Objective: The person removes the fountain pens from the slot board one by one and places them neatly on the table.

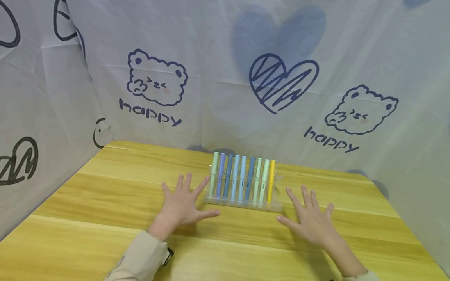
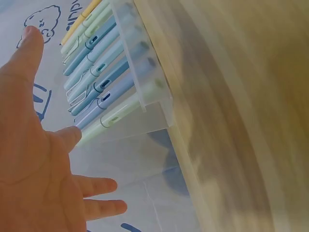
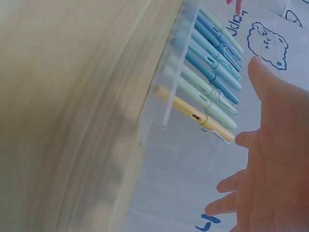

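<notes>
Frosted plastic forms the pen rack [image 1: 277,207] that I see from my head, standing near the far edge of the wood-grained tabletop [image 1: 105,191], with a printed cloth [image 1: 218,113] behind it. It holds nine pens [image 1: 242,177] in one row: a pale green pen [image 1: 212,179] at the left end, then violet, dark blue, two light blue, another dark blue, two more pale green, and a yellow pen [image 1: 271,181] at the right end. They stand with lower ends in the base and clipped ends up, their long axes nearly parallel and tipped slightly right in this view. My left grip [image 1: 181,205] is spread wide beside the rack's left end, my right grip [image 1: 313,224] just as wide near its right end. From my left wrist, the long axes slant from the base at upper right down to the lower left; my index fingertip lies by the tops of the violet and end green ones, and whether it touches I can't tell. From my right wrist, the row slopes from upper left to lower right, yellow nearest, its top close to one of my outstretched fingertips.
</notes>
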Demonstrator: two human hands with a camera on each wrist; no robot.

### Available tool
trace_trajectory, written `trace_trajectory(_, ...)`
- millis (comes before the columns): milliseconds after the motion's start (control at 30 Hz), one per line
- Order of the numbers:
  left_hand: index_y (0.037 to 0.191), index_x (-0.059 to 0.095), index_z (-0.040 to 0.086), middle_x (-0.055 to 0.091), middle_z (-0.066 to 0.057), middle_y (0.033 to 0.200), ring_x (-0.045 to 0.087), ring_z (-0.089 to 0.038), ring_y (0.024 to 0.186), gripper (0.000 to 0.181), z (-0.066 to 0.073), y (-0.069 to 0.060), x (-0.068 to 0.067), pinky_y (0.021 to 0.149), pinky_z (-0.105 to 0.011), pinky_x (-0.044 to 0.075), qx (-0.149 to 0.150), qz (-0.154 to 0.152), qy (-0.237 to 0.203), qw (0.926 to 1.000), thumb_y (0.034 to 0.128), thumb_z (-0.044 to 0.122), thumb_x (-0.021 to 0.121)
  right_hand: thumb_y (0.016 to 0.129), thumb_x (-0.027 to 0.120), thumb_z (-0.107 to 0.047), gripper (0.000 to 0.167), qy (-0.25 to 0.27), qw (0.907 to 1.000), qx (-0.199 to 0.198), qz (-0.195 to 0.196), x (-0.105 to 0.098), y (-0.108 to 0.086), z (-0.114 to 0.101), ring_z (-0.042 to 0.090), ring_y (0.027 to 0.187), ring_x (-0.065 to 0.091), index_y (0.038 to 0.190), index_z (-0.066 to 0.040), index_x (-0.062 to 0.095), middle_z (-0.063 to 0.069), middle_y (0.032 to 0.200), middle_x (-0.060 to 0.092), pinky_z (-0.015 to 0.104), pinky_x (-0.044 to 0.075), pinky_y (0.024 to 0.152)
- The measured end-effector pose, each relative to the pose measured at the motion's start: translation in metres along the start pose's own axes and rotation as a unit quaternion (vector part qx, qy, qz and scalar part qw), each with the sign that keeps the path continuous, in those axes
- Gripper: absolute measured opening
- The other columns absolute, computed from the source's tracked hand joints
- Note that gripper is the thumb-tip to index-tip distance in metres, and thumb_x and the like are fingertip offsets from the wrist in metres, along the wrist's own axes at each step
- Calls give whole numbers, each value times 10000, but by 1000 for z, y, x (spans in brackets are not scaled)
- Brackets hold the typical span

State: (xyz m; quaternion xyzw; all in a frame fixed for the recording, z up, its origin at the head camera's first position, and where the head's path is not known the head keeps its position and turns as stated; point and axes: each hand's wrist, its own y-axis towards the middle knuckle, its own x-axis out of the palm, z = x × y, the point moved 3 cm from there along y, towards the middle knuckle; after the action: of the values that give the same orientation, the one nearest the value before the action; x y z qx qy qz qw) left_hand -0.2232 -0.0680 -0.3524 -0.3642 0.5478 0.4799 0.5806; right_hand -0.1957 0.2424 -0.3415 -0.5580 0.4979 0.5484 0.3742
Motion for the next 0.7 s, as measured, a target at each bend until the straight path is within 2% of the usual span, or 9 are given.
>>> trace_trajectory(233, 1428, 225, 254, 354, -249, 1317, 365, -404, 1169, 895, -2, 3, -1, 939, -643, 265, 45, 207, -360, 9991, 718, 779, 370, 846, 452, -578, 774, 155, 9998, -21, 132, -2, 1, 0, 514, 1245, 95, 1438, -158, 182, 287, 1417, 79, 770, -17, 851)
trace_trajectory(400, 1424, 247, 199, 450, -249, 1233, 420, -405, 1113, 783, -5, 4, 1, 926, -615, 312, 9, 226, -610, 9979, 811, 655, 418, 869, 459, -529, 734, 257, 9993, -118, 245, -3, 3, 0, 504, 1247, 120, 1434, -144, 191, 290, 1413, 106, 759, 45, 879)
trace_trajectory(600, 1373, 351, 92, 547, -233, 1092, 516, -380, 981, 683, -11, 6, 4, 821, -544, 439, 56, 375, -796, 9961, 857, 515, 496, 880, 504, -453, 694, 369, 9980, -325, 402, -3, 6, 1, 481, 1243, 174, 1419, -111, 232, 289, 1398, 163, 733, 127, 906)
trace_trajectory(700, 1307, 430, 25, 563, -232, 1077, 540, -374, 957, 634, -15, 8, 6, 778, -499, 483, 89, 353, -987, 9945, 857, 460, 536, 869, 547, -411, 688, 409, 9965, -465, 566, -4, 9, 1, 470, 1227, 220, 1399, -75, 266, 299, 1375, 211, 706, 187, 918)
